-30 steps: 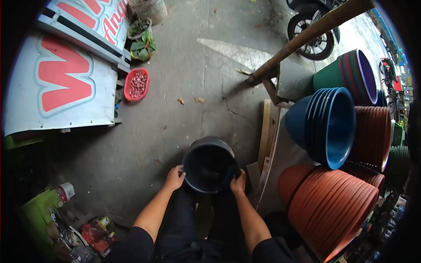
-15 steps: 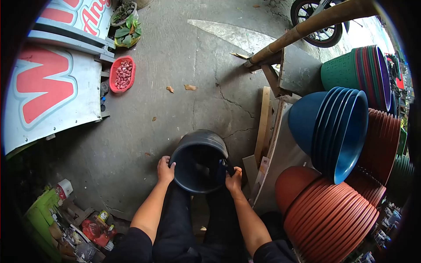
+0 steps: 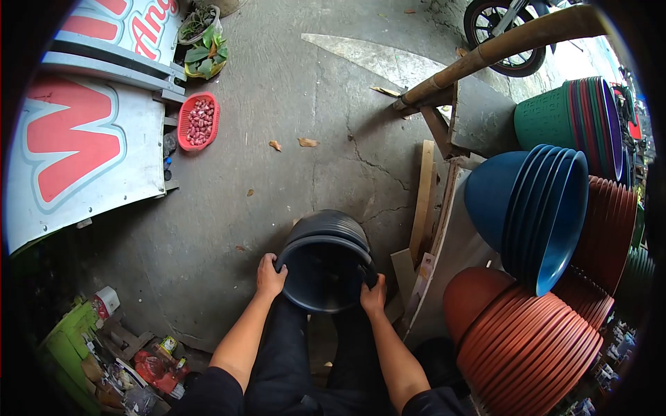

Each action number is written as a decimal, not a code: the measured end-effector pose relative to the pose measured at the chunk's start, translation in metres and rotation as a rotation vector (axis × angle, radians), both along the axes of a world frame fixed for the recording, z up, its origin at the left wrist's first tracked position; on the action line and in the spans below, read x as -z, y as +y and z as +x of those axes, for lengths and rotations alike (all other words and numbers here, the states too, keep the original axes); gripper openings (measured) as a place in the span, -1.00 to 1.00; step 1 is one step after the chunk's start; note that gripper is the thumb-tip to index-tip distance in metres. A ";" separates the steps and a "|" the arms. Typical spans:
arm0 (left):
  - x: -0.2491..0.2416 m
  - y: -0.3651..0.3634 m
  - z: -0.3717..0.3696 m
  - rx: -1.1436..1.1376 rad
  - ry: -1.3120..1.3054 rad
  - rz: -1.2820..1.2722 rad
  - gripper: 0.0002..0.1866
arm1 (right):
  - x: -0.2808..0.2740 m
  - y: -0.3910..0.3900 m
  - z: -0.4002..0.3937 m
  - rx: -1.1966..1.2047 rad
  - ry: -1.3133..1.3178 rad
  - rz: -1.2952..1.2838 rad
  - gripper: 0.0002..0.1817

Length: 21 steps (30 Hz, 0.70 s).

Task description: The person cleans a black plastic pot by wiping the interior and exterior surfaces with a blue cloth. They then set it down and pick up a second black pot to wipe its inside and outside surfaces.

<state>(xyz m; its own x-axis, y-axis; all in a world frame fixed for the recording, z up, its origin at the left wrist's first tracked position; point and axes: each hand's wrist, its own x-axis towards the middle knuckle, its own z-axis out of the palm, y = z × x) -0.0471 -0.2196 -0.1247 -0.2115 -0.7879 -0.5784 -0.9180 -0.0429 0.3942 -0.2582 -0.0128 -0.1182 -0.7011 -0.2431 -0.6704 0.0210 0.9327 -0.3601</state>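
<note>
A black tub with its round opening turned toward me sits between my hands, over my knees. Behind its rim the ridged edges of more nested black tubs show. My left hand grips the rim at the left side, fingers curled over it. On the right side, my right hand is closed on the rim together with a dark piece that may be cloth or a handle; I cannot make it out.
Stacks of blue tubs and brown tubs stand at the right beside wooden boards. A bamboo pole slants above. A red basket of small red bulbs and a banner are at the left.
The rim of the front tub has separated a little from the ridged edges behind it. My hands have stayed on the rim, and the whole view has shifted slightly.
</note>
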 end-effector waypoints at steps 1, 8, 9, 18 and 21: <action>0.001 0.002 0.000 0.012 0.019 -0.047 -0.63 | 0.000 0.000 0.000 -0.002 0.002 -0.003 -0.56; -0.059 -0.025 -0.029 -0.056 0.118 0.244 -0.72 | -0.018 0.014 -0.017 0.099 -0.102 -0.115 -0.60; -0.064 -0.028 -0.028 -0.051 0.131 0.233 -0.72 | -0.025 0.013 -0.022 0.213 -0.179 -0.178 -0.60; -0.190 -0.055 -0.024 -0.422 0.900 0.703 -0.35 | -0.196 -0.028 -0.044 0.208 -0.120 -0.523 -0.56; -0.233 -0.061 -0.016 -0.461 0.967 0.673 -0.39 | -0.260 -0.031 -0.026 -0.077 0.340 -0.538 -0.48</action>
